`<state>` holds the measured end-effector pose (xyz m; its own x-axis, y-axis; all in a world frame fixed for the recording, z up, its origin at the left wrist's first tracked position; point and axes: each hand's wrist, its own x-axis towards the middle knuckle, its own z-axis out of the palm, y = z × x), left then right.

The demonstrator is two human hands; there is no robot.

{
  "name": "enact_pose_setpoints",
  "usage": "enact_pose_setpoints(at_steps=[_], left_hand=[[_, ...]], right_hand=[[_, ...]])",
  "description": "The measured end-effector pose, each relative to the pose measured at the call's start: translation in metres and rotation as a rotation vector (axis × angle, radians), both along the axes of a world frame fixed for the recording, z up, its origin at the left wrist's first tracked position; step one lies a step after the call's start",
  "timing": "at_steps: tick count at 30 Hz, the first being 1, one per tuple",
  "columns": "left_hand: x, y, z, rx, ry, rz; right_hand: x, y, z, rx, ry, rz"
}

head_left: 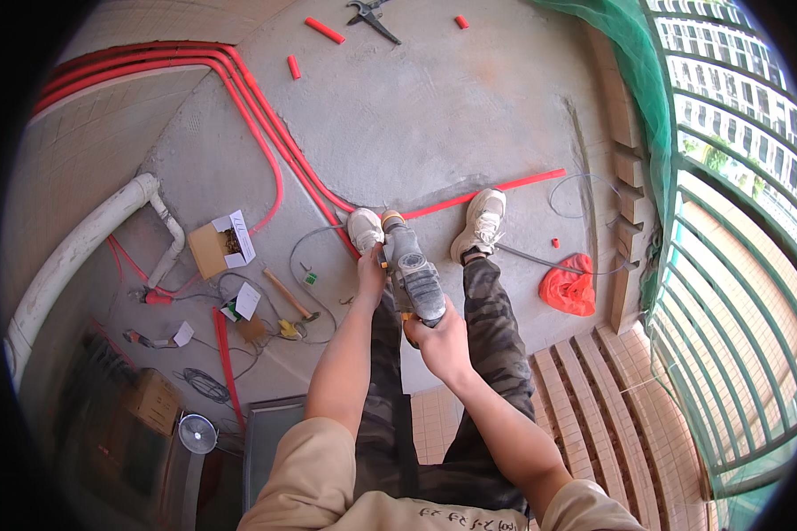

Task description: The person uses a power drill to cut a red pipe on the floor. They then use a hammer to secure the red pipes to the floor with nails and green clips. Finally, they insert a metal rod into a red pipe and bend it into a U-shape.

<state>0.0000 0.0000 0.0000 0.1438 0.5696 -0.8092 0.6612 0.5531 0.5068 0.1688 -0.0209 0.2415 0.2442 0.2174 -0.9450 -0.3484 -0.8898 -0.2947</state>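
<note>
A dusty grey rotary hammer drill (pixel 413 273) with a yellowish front collar points down and away from me, between my two shoes. My left hand (pixel 371 274) is closed at its front left side, by the side handle, most of which is hidden. My right hand (pixel 440 343) is wrapped round the rear handle. Just beyond the drill's front end runs a red conduit pipe (pixel 530 179) along the concrete floor, near the bend of other red pipes (pixel 266 115). Whether the tip touches the floor is hidden.
An open cardboard box (pixel 211 251), a hammer (pixel 290 295) and loose cables lie on the left, near a white drainpipe (pixel 84 257). A red plastic bag (pixel 568 288) lies right. Pipe offcuts (pixel 325 30) and a dark hand tool (pixel 374 21) lie ahead. A green railing (pixel 744 195) borders the right.
</note>
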Motion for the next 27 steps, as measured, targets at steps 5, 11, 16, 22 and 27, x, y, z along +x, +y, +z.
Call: enact_pose_setpoints(at_steps=[5,11,16,22,27], left_hand=[[0.023,-0.003,-0.03,0.299,0.003,-0.219],[0.063,-0.04,-0.032,0.201,0.096,-0.504],[0.096,-0.065,-0.031,0.039,0.128,-0.304],[0.11,-0.056,-0.029,-0.128,0.19,-0.292],[0.112,-0.047,-0.031,0.06,0.145,-0.506]], right_hand=[[0.013,-0.007,-0.036,0.028,-0.042,-0.055],[0.042,-0.051,-0.044,-0.029,-0.014,-0.223],[0.06,-0.06,-0.042,-0.033,-0.057,-0.232],[0.065,-0.048,-0.045,-0.075,-0.11,-0.26],[0.055,-0.044,-0.047,-0.054,-0.164,-0.274]])
